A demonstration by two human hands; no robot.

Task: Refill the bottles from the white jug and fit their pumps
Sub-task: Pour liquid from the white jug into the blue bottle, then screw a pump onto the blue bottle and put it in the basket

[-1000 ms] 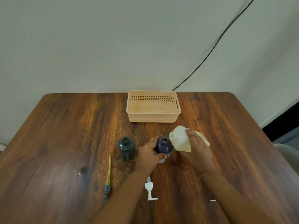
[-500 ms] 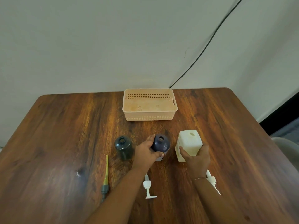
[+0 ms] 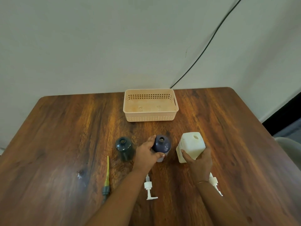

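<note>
From my head camera, looking down: my left hand (image 3: 145, 154) is wrapped around the dark purple bottle (image 3: 162, 145), thumb on its near side and fingers (image 3: 150, 139) curled round its left flank. The bottle stands upright on the wooden tabletop (image 3: 65, 136) with its neck open and no pump in it.

I take that purple bottle as my landmark. Just to its right, my right hand (image 3: 197, 160) grips the white jug (image 3: 191, 145) from the near side, fingers pressed to its front face; the jug stands upright on the tabletop, apart from the bottle, its small top opening uncovered. To the bottle's left stands the dark green bottle (image 3: 124, 147), also upright and open-necked, close to my left hand but not touching it. Beyond the purple bottle, toward the wall, sits the peach basket (image 3: 150, 118).

Nearer me than the purple bottle, a white pump (image 3: 149, 187) lies flat between my forearms. A second white pump (image 3: 215, 183) lies to the right of that, partly hidden behind my right wrist. Left of the first one lies the green pump (image 3: 106, 180) with its yellowish tube pointing away from me, near the green bottle.
</note>
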